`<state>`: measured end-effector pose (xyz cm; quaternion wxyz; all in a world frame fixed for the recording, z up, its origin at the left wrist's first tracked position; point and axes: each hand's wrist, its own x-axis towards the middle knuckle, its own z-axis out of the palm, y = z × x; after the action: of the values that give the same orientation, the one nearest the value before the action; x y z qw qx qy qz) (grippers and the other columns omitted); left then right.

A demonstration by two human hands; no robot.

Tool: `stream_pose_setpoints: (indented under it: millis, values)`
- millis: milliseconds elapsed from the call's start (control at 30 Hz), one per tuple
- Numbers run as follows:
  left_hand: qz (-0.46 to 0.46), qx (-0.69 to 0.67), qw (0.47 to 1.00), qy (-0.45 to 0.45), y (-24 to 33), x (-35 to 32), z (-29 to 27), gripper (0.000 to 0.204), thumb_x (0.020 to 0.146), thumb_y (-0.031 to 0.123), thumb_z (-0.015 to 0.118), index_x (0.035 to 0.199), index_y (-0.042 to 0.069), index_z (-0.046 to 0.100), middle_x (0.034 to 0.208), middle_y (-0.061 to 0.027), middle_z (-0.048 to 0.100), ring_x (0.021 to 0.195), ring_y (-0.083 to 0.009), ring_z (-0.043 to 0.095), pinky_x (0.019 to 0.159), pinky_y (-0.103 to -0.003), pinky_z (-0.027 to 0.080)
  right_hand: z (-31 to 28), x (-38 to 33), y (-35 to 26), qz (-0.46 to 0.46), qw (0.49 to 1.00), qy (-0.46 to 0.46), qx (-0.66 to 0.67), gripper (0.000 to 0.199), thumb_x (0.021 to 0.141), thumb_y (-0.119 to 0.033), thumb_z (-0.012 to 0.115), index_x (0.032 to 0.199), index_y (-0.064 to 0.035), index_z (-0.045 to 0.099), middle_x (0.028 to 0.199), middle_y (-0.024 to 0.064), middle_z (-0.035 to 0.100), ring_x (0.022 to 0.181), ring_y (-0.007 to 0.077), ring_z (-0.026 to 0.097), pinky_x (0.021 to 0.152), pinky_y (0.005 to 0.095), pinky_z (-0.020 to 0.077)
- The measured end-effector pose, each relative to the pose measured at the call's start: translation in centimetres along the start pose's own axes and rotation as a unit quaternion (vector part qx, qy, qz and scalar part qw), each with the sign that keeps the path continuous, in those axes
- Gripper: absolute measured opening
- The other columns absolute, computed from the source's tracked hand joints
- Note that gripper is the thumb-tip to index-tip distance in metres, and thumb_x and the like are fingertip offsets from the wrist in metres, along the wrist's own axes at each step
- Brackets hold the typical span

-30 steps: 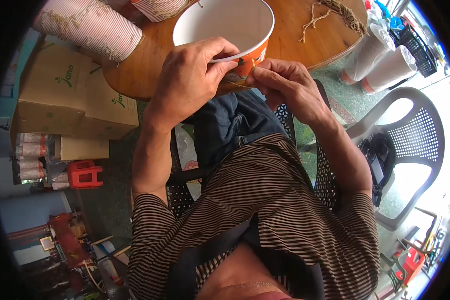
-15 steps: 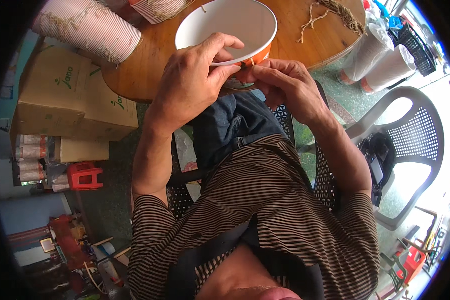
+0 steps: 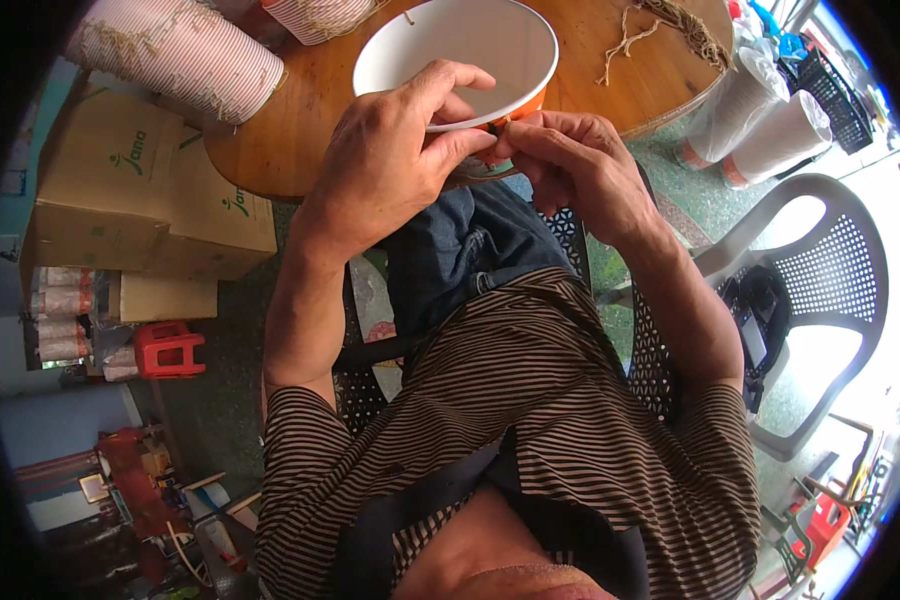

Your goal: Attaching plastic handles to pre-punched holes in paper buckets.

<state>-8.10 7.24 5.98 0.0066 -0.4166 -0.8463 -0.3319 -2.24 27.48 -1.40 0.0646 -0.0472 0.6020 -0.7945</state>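
A large paper bucket (image 3: 450,60), white inside and orange outside, stands tilted at the near edge of the wooden table. A short piece of cord pokes through its far wall. My left hand (image 3: 385,150) grips the near rim, its fingers over the inside and its thumb against the outer wall. Just outside the same rim, my right hand (image 3: 580,165) is closed in a pinch at a bit of tan cord (image 3: 504,120). The fingertips of both hands nearly meet there and hide most of the cord.
On the wooden table (image 3: 610,100) lie a bundle of loose twine (image 3: 685,25) and stacked striped paper buckets (image 3: 180,55) with cords. Cardboard boxes (image 3: 100,170) and a red stool (image 3: 170,350) are left. Wrapped white stacks (image 3: 785,135) and a grey plastic chair (image 3: 830,250) stand right.
The bucket has shifted slightly to the right. My right fingers have moved a little up and closer to the rim at the cord. My left hand keeps its grip.
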Motion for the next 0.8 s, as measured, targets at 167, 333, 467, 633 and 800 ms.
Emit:
stream_pose_setpoints:
  millis: [167,333,467,633,800]
  values:
    - [0.029,0.019,0.999,-0.006,-0.8,0.8,0.0,0.028,0.105,0.014,0.060,0.131,0.004,0.062,0.097,-0.0124,0.075,0.094,-0.0184,0.073,0.084,-0.031,0.056,-0.3,-0.3,-0.5,-0.001,1.000,0.012,0.000,0.033,0.104,-0.031,0.063,0.096,-0.0016,0.076,0.067,-0.0031,0.059,0.055,0.0048,0.051,0.052,0.0216,0.0412]
    - [0.071,-0.036,0.996,-0.036,-1.5,2.0,0.1,0.027,0.107,0.012,0.055,0.131,0.003,0.065,0.098,-0.0131,0.074,0.094,-0.0186,0.072,0.087,-0.032,0.055,-0.3,-0.2,-0.6,-0.001,1.000,0.016,-0.026,0.032,0.106,-0.029,0.060,0.102,-0.0017,0.076,0.065,-0.0075,0.049,0.050,0.0007,0.043,0.048,0.0180,0.0386]
    - [0.131,0.022,0.990,-0.045,-1.7,3.4,0.0,0.023,0.105,0.009,0.058,0.124,0.000,0.068,0.098,-0.0128,0.074,0.093,-0.0183,0.072,0.086,-0.031,0.055,-0.7,-0.2,-0.7,0.011,1.000,0.014,-0.025,0.035,0.104,-0.033,0.064,0.097,-0.0023,0.078,0.069,-0.0045,0.057,0.056,0.0040,0.052,0.053,0.0211,0.0426]
    - [0.113,0.018,0.987,-0.115,-1.4,4.4,-0.6,0.016,0.101,0.008,0.062,0.110,-0.003,0.070,0.091,-0.0126,0.073,0.084,-0.0185,0.070,0.079,-0.032,0.054,-0.7,-0.3,-0.7,0.007,1.000,0.008,-0.027,0.035,0.104,-0.033,0.064,0.097,-0.0022,0.079,0.069,-0.0045,0.058,0.057,0.0039,0.053,0.053,0.0209,0.0434]
    - [0.128,0.028,0.986,-0.106,-1.8,4.5,-0.3,0.013,0.101,0.009,0.062,0.103,-0.004,0.067,0.085,-0.0138,0.069,0.077,-0.0187,0.067,0.074,-0.033,0.053,-0.5,-0.3,-0.7,-0.001,0.999,0.002,-0.032,0.036,0.104,-0.035,0.064,0.098,-0.0027,0.078,0.070,-0.0041,0.058,0.058,0.0037,0.053,0.053,0.0209,0.0439]
